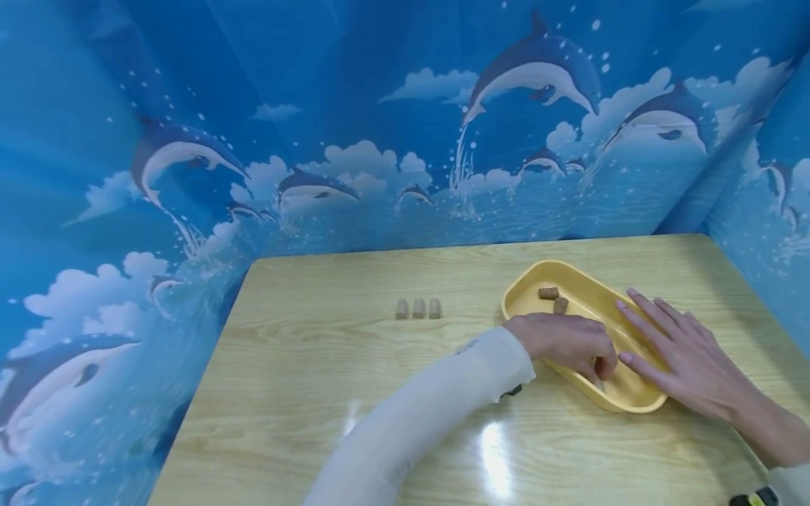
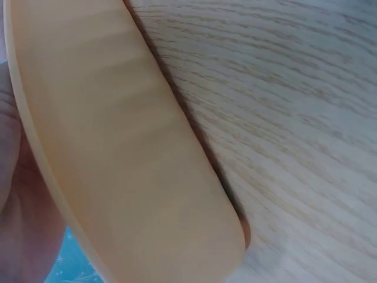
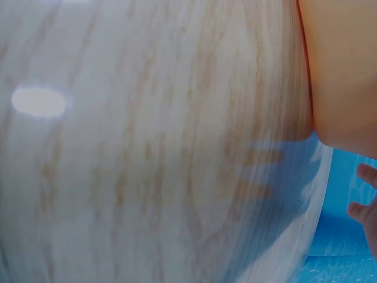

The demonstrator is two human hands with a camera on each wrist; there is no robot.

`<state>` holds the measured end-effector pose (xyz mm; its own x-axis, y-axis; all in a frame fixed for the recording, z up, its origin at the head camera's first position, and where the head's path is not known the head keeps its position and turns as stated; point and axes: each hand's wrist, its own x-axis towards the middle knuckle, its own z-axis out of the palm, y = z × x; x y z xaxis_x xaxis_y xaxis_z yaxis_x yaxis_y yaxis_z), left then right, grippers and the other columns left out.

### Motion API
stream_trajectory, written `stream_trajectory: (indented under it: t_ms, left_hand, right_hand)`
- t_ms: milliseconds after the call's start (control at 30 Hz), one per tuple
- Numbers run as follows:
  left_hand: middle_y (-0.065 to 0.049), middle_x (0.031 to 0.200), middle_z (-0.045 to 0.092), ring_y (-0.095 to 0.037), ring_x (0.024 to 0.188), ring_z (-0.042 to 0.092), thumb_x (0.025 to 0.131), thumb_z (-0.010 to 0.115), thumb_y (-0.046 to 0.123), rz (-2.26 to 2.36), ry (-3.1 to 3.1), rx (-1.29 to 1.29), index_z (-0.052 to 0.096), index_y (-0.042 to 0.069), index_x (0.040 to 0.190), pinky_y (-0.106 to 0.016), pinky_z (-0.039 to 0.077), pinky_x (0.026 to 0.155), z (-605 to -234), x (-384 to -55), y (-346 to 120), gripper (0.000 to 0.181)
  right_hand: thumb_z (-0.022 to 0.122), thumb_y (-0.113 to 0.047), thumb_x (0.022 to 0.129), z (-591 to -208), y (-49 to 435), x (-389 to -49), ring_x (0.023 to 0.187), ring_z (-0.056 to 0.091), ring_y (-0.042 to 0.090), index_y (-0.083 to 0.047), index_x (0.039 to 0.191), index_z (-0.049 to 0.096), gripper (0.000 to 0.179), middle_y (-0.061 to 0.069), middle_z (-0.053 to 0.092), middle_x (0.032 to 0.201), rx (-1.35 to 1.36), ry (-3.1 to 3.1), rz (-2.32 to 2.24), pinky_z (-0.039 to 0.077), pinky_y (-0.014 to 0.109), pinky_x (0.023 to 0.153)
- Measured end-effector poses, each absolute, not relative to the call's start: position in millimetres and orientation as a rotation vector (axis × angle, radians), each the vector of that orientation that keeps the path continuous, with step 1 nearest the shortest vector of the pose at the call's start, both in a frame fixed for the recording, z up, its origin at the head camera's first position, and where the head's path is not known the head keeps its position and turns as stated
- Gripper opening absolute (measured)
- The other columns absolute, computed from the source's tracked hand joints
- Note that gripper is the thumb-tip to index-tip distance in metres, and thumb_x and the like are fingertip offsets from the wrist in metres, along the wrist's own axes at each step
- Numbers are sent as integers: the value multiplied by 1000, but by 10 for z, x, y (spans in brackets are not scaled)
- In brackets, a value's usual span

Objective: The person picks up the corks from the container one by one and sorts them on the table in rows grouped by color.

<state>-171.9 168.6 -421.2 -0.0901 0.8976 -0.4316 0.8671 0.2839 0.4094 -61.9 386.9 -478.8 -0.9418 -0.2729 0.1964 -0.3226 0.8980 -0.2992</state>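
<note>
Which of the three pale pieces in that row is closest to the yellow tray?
The rightmost piece in the head view: it ends the row toward the tray; the middle piece and left piece sit farther away.

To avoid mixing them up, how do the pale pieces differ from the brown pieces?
The pale pieces are light grey-tan; the brown pieces are darker. The pale pieces form a straight row on the table, while the two brown pieces visible sit at different angles in the yellow tray. Both kinds are short and stubby.
</note>
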Motion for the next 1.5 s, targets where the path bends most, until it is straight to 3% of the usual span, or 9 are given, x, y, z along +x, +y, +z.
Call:
stream_trajectory:
  t_ms: [200, 433, 633, 800, 967, 1100, 1233, 1333, 1500]
  left_hand:
    - [14, 106, 70, 1, 95, 57, 107, 72, 29, 71, 1957, 1556, 75, 25, 105, -10, 43, 84, -4253, -1740, 1693, 5]
    - [13, 101, 67, -1, 88, 56, 105, 70, 43, 34, 2024, 1531, 70, 27, 101, -13, 41, 82, -4250, -1768, 1642, 17]
    - [21, 116, 64, 4, 105, 57, 107, 60, 56, -109, 2134, 1540, 67, 43, 129, -20, 35, 101, -4222, -1761, 1578, 26]
    - [24, 134, 68, 1, 121, 61, 116, 47, 51, -252, 2191, 1687, 59, 48, 150, -30, 42, 109, -4243, -1771, 1569, 36]
    - [25, 122, 73, -2, 103, 65, 118, 42, 45, -343, 2224, 1766, 68, 49, 138, -40, 39, 97, -4269, -1769, 1578, 33]
    - [23, 103, 69, -2, 90, 58, 117, 43, 41, -340, 2252, 1712, 71, 50, 123, -42, 32, 97, -4264, -1765, 1576, 30]
    - [18, 90, 60, -4, 83, 51, 113, 50, 38, -322, 2255, 1638, 66, 42, 102, -44, 30, 101, -4256, -1779, 1602, 20]
    - [18, 94, 61, -3, 85, 53, 110, 59, 44, -295, 2252, 1602, 62, 39, 98, -45, 31, 105, -4261, -1792, 1626, 13]
    - [21, 104, 63, -2, 97, 55, 105, 65, 55, -219, 2281, 1612, 62, 41, 106, -40, 33, 101, -4283, -1827, 1624, 14]
  right_hand:
    - [72, -33, 102, -4799, 3874, -619, 158, 27, 57, -25, 175, 26, 87, -2, 11, 185, 454, -2915, 511, 0, 78, 131]
    - [72, -33, 102, -4802, 3871, -617, 158, 28, 57, -25, 175, 26, 87, -2, 12, 185, 448, -2916, 504, 1, 78, 131]
    - [71, -33, 102, -4789, 3868, -623, 159, 27, 58, -24, 175, 25, 87, -1, 11, 185, 450, -2919, 498, 2, 80, 130]
    - [71, -33, 103, -4783, 3867, -625, 159, 26, 57, -25, 176, 24, 87, -1, 10, 185, 454, -2922, 498, 1, 80, 130]
    - [72, -33, 102, -4792, 3865, -611, 160, 26, 56, -25, 175, 26, 87, 1, 14, 185, 450, -2913, 507, 0, 77, 132]
    - [72, -32, 102, -4800, 3862, -613, 160, 26, 56, -25, 175, 26, 86, 3, 15, 185, 451, -2913, 512, 0, 76, 132]
    - [72, -33, 102, -4799, 3864, -618, 160, 26, 56, -26, 175, 26, 86, 3, 15, 185, 449, -2917, 516, -1, 76, 132]
    - [72, -33, 102, -4794, 3868, -620, 160, 26, 56, -26, 175, 26, 86, 2, 14, 185, 446, -2920, 520, 0, 77, 132]
    - [71, -33, 103, -4786, 3880, -624, 160, 26, 57, -25, 175, 25, 86, 2, 13, 185, 446, -2925, 514, 1, 79, 130]
